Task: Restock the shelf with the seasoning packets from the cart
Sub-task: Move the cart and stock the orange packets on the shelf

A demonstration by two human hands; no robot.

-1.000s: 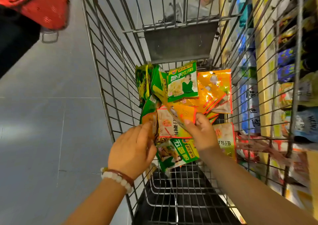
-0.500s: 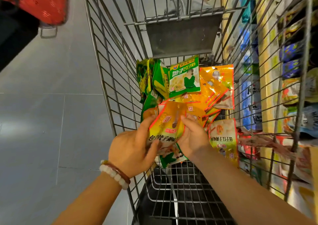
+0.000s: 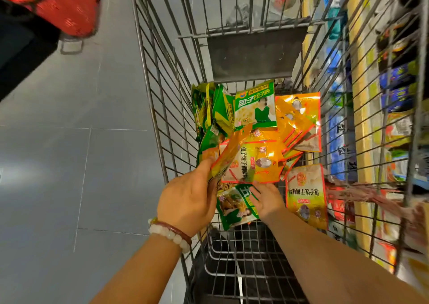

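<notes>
Gathering packets in the cart; nothing shelved yet.

Nearest, at 7 o'clock, the left hand [image 3: 188, 201] pinches a fanned orange packet [image 3: 228, 157] at its lower edge, thumb curled on its face. Just right, the right hand [image 3: 267, 199] lies with fingers extended under a second orange packet [image 3: 255, 162], touching a green packet [image 3: 234, 208]; whether it grips cannot be told. Beyond, toward 12 o'clock, the wire cart [image 3: 162, 108] holds the remaining seasoning packets [image 3: 255, 106], green and orange, heaped at its far end. The shelf [image 3: 362, 118] stands at 3 o'clock. Next move, as judged: secure the bunch, lift clear, swing right.
</notes>
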